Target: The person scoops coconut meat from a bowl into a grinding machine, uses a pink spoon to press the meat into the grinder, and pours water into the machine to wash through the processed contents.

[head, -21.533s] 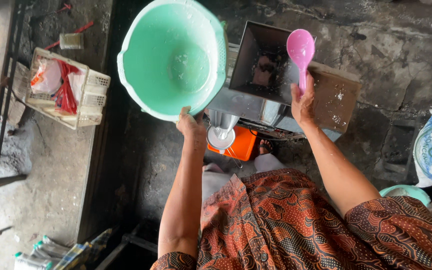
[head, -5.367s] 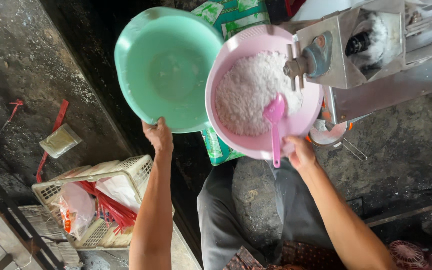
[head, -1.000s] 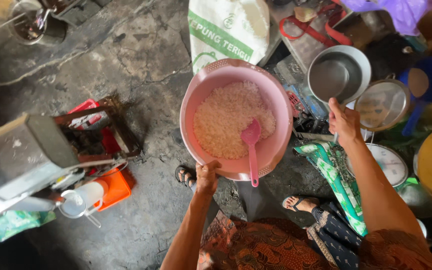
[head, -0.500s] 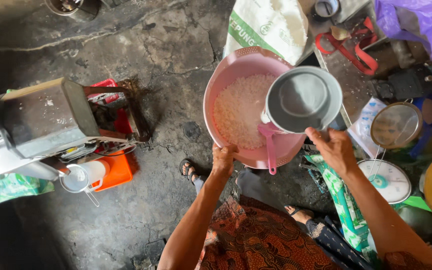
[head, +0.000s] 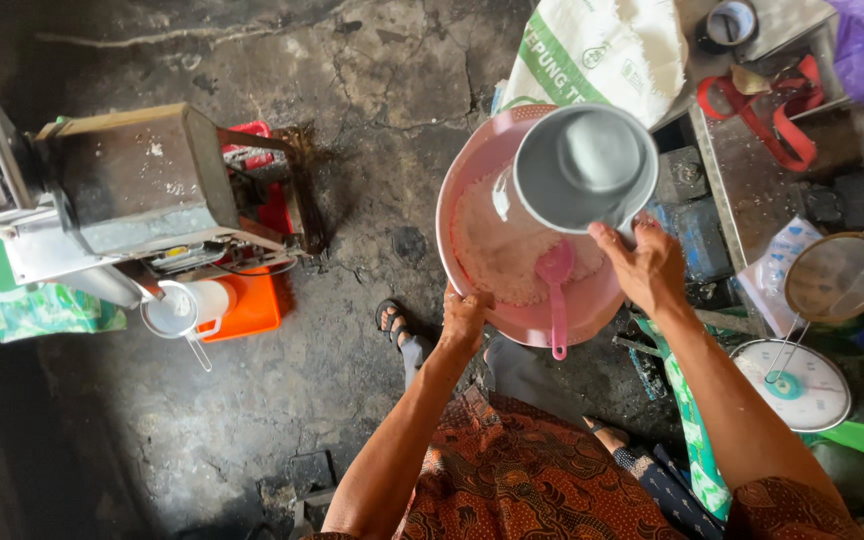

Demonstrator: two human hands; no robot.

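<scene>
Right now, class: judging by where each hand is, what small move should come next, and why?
Probably tilt the grey metal pot further. The right hand holds it mouth-up over the pink basin of white grated stuff, which the left hand steadies by its rim.

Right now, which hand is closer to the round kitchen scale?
The right hand. It holds the grey metal bowl over the pink basin, just left of the kitchen scale. The left hand grips the basin's near rim, farther away.

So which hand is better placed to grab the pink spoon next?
Probably the right hand: it holds only the grey pot, just above the pink spoon. The left hand supports the pink basin.
</scene>
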